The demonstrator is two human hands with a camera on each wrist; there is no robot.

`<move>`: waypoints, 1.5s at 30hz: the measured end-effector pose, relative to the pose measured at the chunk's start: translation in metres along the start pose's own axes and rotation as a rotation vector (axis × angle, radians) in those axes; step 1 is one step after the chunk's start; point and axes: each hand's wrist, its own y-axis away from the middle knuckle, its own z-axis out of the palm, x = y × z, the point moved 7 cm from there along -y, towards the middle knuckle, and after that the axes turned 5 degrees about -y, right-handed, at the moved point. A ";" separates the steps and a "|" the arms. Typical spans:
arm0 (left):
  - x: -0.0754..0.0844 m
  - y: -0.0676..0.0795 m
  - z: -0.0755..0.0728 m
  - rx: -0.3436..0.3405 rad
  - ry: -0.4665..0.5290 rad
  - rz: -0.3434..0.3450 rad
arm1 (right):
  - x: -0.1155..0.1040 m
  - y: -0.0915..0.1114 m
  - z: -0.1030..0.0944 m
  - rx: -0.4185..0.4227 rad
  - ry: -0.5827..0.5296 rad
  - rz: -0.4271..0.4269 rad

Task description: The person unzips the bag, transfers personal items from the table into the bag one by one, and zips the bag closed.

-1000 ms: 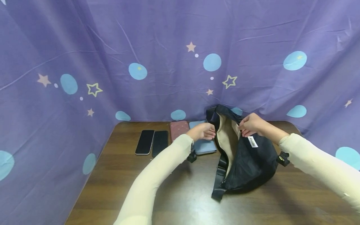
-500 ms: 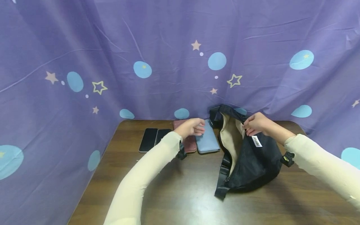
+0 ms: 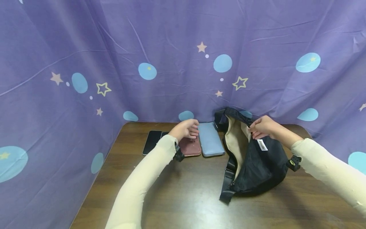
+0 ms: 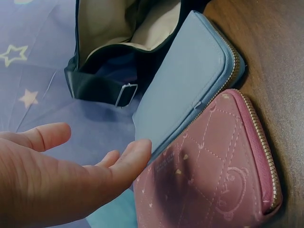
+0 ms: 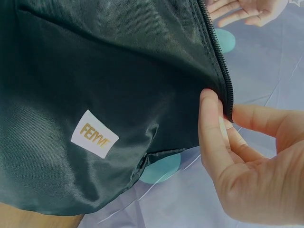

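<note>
My right hand pinches the zippered edge of a black bag, keeping its mouth apart so the beige lining shows. In the right wrist view, thumb and fingers grip that edge beside the zipper. Over a pink quilted zip wallet hovers my left hand, its thumb and fingers spread with nothing between them. The left wrist view has the pink wallet just beyond the fingertips, against a light blue zip wallet. Part of the pink wallet is hidden under my hand in the head view.
A black-screened phone lies left of the wallets. A second dark phone is mostly hidden behind my left sleeve. The wooden table ends at a purple curtain. A bag strap trails toward the front.
My left hand has moved left from the bag's mouth, past the blue wallet, to above the pink one. The right hand keeps its grip on the bag; the view has shifted slightly.
</note>
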 end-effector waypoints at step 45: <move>-0.015 -0.029 0.015 0.043 0.106 -0.093 | 0.006 -0.006 -0.005 -0.015 -0.031 0.033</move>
